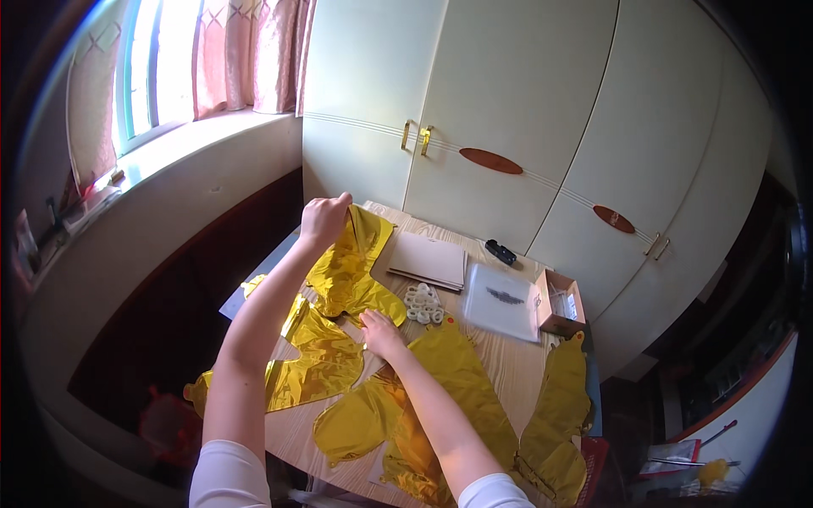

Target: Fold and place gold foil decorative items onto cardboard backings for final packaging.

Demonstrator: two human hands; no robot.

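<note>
Gold foil balloons, flat and uninflated, are spread over a wooden table. My left hand (324, 222) is raised at the far side, its fingers closed on the top edge of one foil balloon (347, 267), which hangs creased below it. Lower down, my right hand (383, 335) pinches the bottom edge of that balloon near the table's middle. Another foil balloon (318, 360) lies between my forearms. Beneath my right forearm rest more of them, a broad olive-gold balloon (461, 372) among them. A further folded one (555, 423) lies along the right edge.
Behind my right hand sit several white rolls (423, 303) in a pile. Farther back are stacked cardboard sheets (428, 256), a clear plastic bag (500, 300), a small black object (500, 251) and an open box (561, 303). White cupboards (508, 102) stand close behind the table (527, 360).
</note>
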